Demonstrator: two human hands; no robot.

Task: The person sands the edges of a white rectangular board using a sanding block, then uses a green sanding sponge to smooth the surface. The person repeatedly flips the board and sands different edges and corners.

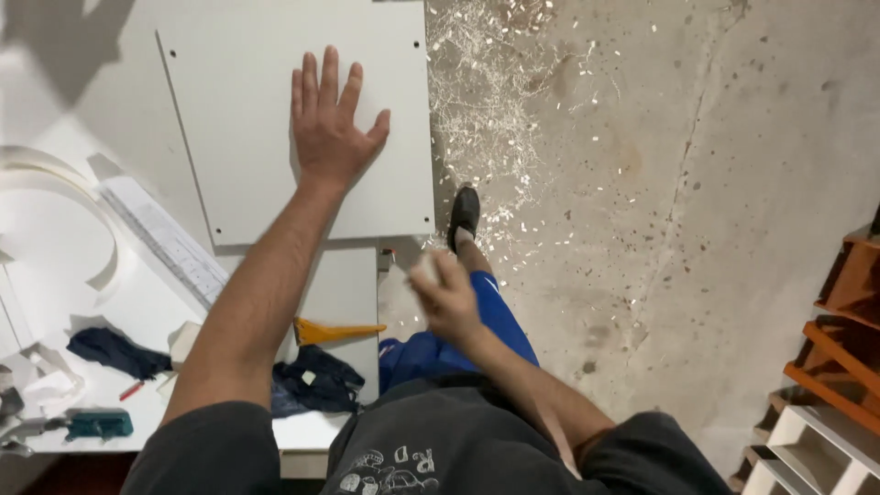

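My left hand (330,124) lies flat, fingers spread, on a white rectangular panel (238,82) with small drilled holes near its edges. The panel rests on a white worktable (55,275). My right hand (445,298) is blurred, off the table's right edge above my blue-trousered leg; its fingers seem curled around a small pale object, too blurred to name.
A white edge-banding strip (64,197) curls at the left. A ruler-like strip (170,243), yellow scraper (335,330), dark cloths (115,351), teal tool (96,423) and red pencil (131,390) lie near the front. Shavings (486,92) litter the concrete floor. Orange and white shelves (834,367) stand right.
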